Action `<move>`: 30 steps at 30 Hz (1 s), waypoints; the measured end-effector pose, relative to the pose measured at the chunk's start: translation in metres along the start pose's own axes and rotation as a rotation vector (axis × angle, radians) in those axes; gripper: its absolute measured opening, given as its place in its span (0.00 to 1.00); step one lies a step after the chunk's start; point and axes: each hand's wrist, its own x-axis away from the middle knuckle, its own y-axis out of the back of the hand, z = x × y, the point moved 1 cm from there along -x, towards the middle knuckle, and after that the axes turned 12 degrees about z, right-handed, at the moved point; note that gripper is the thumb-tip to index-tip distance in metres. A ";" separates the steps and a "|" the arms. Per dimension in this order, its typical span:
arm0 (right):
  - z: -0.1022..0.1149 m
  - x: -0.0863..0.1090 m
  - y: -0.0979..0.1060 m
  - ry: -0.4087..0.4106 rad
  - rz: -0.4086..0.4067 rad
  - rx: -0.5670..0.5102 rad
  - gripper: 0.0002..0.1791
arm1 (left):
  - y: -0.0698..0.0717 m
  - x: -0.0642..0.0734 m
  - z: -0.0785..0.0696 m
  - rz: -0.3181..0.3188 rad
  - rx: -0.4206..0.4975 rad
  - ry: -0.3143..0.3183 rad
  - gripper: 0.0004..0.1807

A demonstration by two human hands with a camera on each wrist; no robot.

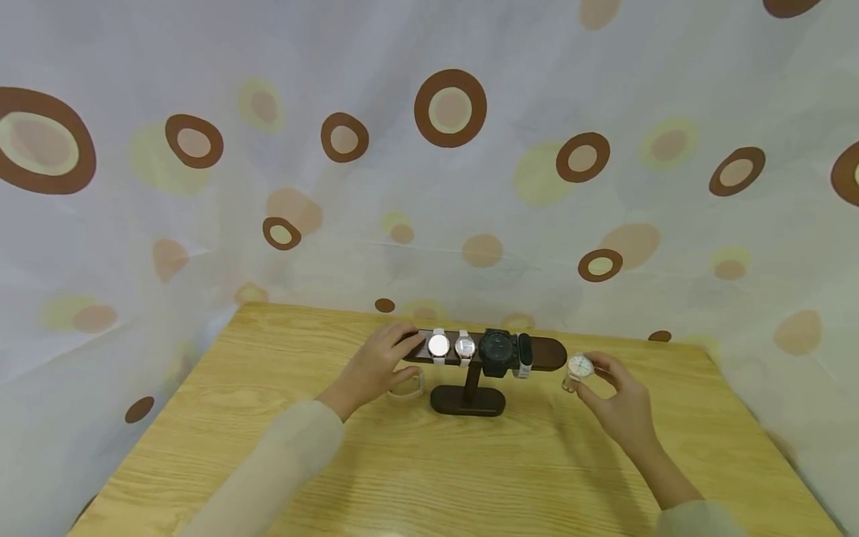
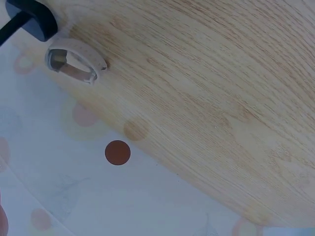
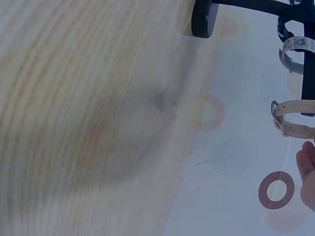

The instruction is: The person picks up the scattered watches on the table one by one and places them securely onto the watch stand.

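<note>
A dark watch stand has a long padded bar on a post and an oval base. My left hand grips the bar's left end, fingers over the top and thumb below. At the opposite end, my right hand pinches a wristwatch with a pale round dial. In the right wrist view, its beige strap is a closed loop overlapping the bar's tip, with the fingers just beside it. Along the bar sit two light-strapped watches, a bulky black watch and a fitness band.
A pale looped band lies on the wooden table left of the stand's base, partly behind my left hand in the head view. A patterned white cloth rises behind the table's far edge and along both sides.
</note>
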 end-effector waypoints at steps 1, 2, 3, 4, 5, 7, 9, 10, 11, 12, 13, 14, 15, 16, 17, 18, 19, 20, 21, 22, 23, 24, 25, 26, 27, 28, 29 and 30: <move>0.000 -0.002 0.000 -0.011 0.010 0.007 0.26 | 0.000 0.000 -0.001 0.003 0.007 0.002 0.28; 0.000 -0.005 0.001 -0.018 0.021 0.007 0.26 | 0.000 0.000 -0.001 0.005 0.013 0.006 0.27; 0.001 -0.007 0.001 -0.025 0.033 0.005 0.25 | 0.001 0.000 -0.001 0.007 0.018 0.010 0.27; 0.001 -0.009 0.001 -0.030 0.043 0.004 0.25 | 0.001 0.000 -0.002 0.009 0.023 0.013 0.26; 0.002 -0.010 0.001 -0.034 0.053 0.003 0.25 | 0.001 0.000 -0.002 0.010 0.026 0.015 0.25; 0.002 -0.013 0.001 -0.033 0.072 -0.003 0.25 | 0.001 0.000 -0.002 0.010 0.030 0.016 0.24; 0.002 -0.015 0.001 -0.030 0.087 -0.008 0.25 | 0.001 -0.001 -0.002 0.010 0.032 0.013 0.23; 0.002 -0.016 0.001 -0.029 0.094 -0.010 0.26 | 0.001 -0.001 -0.002 0.009 0.032 0.011 0.22; 0.002 -0.017 0.001 -0.029 0.101 -0.012 0.26 | 0.001 -0.001 -0.002 0.007 0.032 0.009 0.21; 0.002 -0.018 0.001 -0.029 0.110 -0.019 0.26 | 0.001 -0.001 -0.002 0.007 0.031 0.007 0.21; 0.002 -0.019 0.001 -0.030 0.119 -0.024 0.26 | 0.001 -0.001 -0.002 0.006 0.029 0.003 0.21; 0.002 -0.020 0.001 -0.033 0.129 -0.032 0.26 | 0.002 0.000 -0.002 0.007 0.028 0.002 0.20; 0.001 -0.021 0.001 -0.037 0.141 -0.041 0.26 | 0.002 0.000 -0.002 0.007 0.030 0.002 0.20; 0.001 -0.022 0.002 -0.043 0.154 -0.051 0.26 | 0.002 0.000 -0.002 0.007 0.031 0.002 0.20; 0.000 -0.023 0.002 -0.050 0.167 -0.061 0.26 | 0.002 0.000 -0.002 0.006 0.036 0.003 0.20; 0.000 -0.023 0.003 -0.059 0.182 -0.069 0.26 | 0.002 0.000 -0.002 0.006 0.035 0.004 0.20; -0.001 -0.024 0.003 -0.068 0.194 -0.074 0.26 | 0.002 0.000 -0.002 0.005 0.041 0.002 0.20; -0.001 -0.024 0.004 -0.078 0.206 -0.078 0.26 | 0.002 -0.001 -0.002 0.004 0.045 0.002 0.20; -0.002 -0.024 0.004 -0.088 0.217 -0.079 0.25 | 0.002 -0.001 -0.002 0.003 0.047 0.000 0.20; -0.002 -0.024 0.004 -0.096 0.227 -0.078 0.25 | 0.002 -0.001 -0.002 0.002 0.050 -0.002 0.20; -0.003 -0.023 0.005 -0.104 0.235 -0.071 0.25 | 0.002 -0.001 -0.001 0.001 0.055 -0.004 0.20; -0.003 -0.023 0.005 -0.108 0.243 -0.062 0.25 | 0.003 -0.002 -0.001 0.001 0.059 -0.005 0.20; -0.003 -0.023 0.005 -0.109 0.251 -0.054 0.25 | 0.003 -0.002 -0.001 0.002 0.067 -0.005 0.20; -0.004 -0.022 0.005 -0.109 0.255 -0.041 0.25 | 0.003 -0.002 -0.001 0.004 0.069 -0.003 0.20; -0.005 -0.022 0.005 -0.106 0.258 -0.026 0.25 | 0.003 -0.003 -0.001 0.005 0.075 -0.002 0.20; -0.005 -0.022 0.004 -0.101 0.257 -0.012 0.25 | 0.003 -0.003 0.000 0.005 0.080 0.000 0.20; -0.006 -0.022 0.004 -0.095 0.256 0.005 0.25 | 0.003 -0.003 0.000 0.006 0.085 0.003 0.20; -0.006 -0.021 0.004 -0.087 0.251 0.015 0.26 | 0.003 -0.003 0.000 0.003 0.089 0.004 0.20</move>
